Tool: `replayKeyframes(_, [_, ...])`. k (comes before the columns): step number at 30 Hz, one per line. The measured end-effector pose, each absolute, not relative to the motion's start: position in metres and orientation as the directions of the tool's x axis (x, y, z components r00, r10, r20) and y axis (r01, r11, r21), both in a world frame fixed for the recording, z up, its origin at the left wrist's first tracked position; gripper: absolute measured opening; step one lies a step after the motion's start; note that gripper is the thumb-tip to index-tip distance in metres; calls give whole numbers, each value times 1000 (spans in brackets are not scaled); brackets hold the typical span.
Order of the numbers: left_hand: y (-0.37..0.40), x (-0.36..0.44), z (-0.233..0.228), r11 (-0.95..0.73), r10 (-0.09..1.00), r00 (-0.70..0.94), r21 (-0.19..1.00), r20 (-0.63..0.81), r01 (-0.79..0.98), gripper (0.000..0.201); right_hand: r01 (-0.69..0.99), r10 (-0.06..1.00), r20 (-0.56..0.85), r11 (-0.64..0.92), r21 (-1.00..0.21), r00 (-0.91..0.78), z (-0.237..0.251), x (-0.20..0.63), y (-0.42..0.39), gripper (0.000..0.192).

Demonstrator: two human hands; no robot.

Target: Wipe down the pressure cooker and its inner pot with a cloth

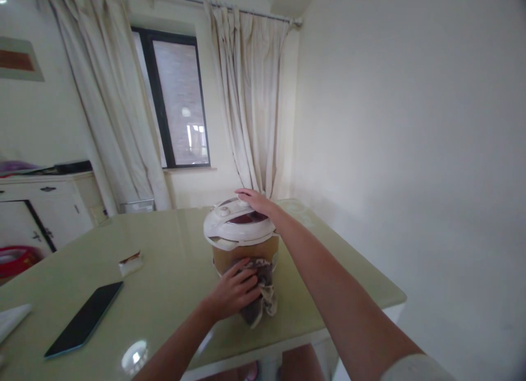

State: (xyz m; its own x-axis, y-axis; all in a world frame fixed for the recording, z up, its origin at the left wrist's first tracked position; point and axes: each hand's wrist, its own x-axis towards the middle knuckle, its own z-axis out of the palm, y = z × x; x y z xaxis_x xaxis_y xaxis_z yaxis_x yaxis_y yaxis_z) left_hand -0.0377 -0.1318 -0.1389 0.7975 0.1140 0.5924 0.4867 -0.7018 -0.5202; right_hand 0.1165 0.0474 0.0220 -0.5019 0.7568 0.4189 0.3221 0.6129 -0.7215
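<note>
Cooker point(246, 248) is stood upright near the front edge of the tabletop point(172, 260), presumably for two-handed reach. Its lid point(240, 231) is covered by the right hand point(258, 202), likely for steadying; grasp can't be told. Cloth point(266, 279) is pressed against the cooker's front by the left hand's point(230, 293) spread fingers; whether it's also gripped can't be told. Dark flat device point(84, 320) is laid well apart.

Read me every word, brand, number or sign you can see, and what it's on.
No text is readable anywhere in view.
Cooker lid: any markings are too small and blurred to read.
Small packet: any print is too small to read.
Dark flat device: no lettering shows.
</note>
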Motion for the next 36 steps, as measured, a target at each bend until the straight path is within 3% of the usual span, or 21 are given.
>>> replayKeyframes(4, [-123, -75, -154, -633, 3, 794, -613, 608, 472, 4, 297, 735, 472, 647, -702, -486, 15, 116, 53, 36])
replayKeyframes(9, [-123, -61, -87, -596, 73, 678, -513, 732, 618, 28, 262, 710, 510, 675, -690, -486, 10, 117, 63, 35])
replayKeyframes(14, [-121, -15, -21, -548, 468, 446, -145, 763, 824, 49, 246, 717, 474, 650, -719, -511, 10, 116, 76, 33])
replayKeyframes(17, [-115, 7, 5, -389, 615, 301, -51, 729, 920, 48, 193, 704, 474, 644, -741, -529, 10, 119, 79, 35])
replayKeyframes(19, [-112, 19, 11, -319, 652, 265, -60, 710, 946, 43, 149, 689, 492, 649, -746, -533, 10, 122, 77, 36])
replayKeyframes(22, [-114, 27, -5, -384, 582, 378, -167, 720, 908, 40, 158, 695, 488, 645, -748, -528, 10, 126, 72, 35])
replayKeyframes(25, [-118, 23, -41, -515, 391, 574, -346, 720, 784, 38, 216, 705, 495, 660, -719, -508, 9, 128, 68, 34])
replayKeyframes(29, [-119, 8, -92, -580, 224, 792, -575, 568, 577, 16, 259, 726, 504, 659, -706, -468, 7, 127, 63, 35])
replayKeyframes(33, [-119, -21, -131, -626, 128, 893, -664, 431, 409, 11, 276, 741, 497, 646, -712, -451, 8, 128, 56, 36])
replayKeyframes(36, [-121, -58, -153, -638, 49, 877, -660, 478, 396, 14, 270, 737, 502, 650, -711, -453, 11, 128, 51, 35])
